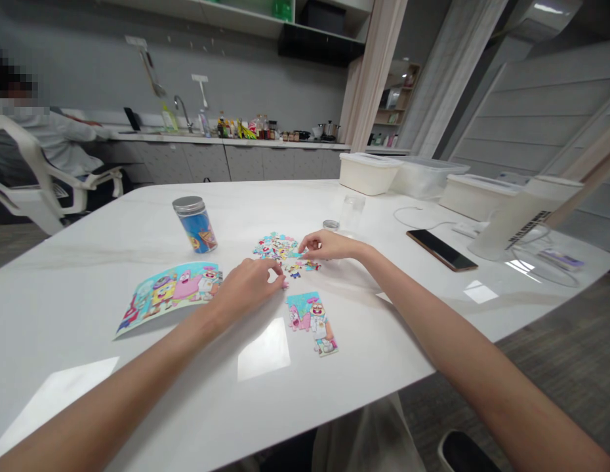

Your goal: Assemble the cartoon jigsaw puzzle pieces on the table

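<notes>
My left hand is closed in a pinch, with a small pink puzzle piece at its thumb and fingertips. My right hand reaches to the edge of a pile of loose puzzle pieces, its fingers pinched at a light-blue piece. A few more pieces lie just in front of the pile. Nearer to me is a joined section of puzzle showing a pink starfish and another cartoon figure. Left of my left hand lies a curved picture sheet with cartoon characters, partly covered by that hand.
A lidded jar with a blue wrap stands behind the sheet. Beyond my right hand are a clear jar and a metal lid. To the right lie a phone, a white cup, cables and storage boxes. A person sits far left.
</notes>
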Available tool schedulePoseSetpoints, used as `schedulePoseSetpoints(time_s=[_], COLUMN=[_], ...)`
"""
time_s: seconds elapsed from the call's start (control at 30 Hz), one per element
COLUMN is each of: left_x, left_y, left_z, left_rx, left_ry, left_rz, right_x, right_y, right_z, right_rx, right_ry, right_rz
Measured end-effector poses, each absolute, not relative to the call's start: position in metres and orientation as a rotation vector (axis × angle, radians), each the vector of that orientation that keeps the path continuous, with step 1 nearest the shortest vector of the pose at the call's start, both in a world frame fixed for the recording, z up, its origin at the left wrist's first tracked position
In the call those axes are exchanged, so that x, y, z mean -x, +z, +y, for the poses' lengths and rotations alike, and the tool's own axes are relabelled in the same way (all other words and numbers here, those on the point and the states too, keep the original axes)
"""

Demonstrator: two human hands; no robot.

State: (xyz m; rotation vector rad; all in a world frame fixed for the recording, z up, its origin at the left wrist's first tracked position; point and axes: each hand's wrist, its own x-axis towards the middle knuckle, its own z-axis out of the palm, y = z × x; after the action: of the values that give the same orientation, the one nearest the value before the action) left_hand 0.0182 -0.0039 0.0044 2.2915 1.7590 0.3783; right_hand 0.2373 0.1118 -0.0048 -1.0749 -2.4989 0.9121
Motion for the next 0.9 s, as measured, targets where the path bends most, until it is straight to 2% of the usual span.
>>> schedulePoseSetpoints(time_s=[0.2, 0.63, 0.9], left_x=[-0.014, -0.012, -0.016], left_y=[0.004, -0.005, -0.003], left_z=[-0.001, 0.001, -0.003], left_rx=[-2.316, -2.392, -2.403], left_ry=[0.261, 0.222, 0.197], left_rz=[1.631, 1.894, 1.903], right_x=[-0.233, -0.230, -0.231], right_y=[-0.005, -0.003, -0.006], right_z=[0.106, 0.104, 0.105], right_rx=[0.979, 0.997, 1.033], right_ry=[0.919, 0.896, 0.998], right_rz=[-2.637, -2.662, -2.628])
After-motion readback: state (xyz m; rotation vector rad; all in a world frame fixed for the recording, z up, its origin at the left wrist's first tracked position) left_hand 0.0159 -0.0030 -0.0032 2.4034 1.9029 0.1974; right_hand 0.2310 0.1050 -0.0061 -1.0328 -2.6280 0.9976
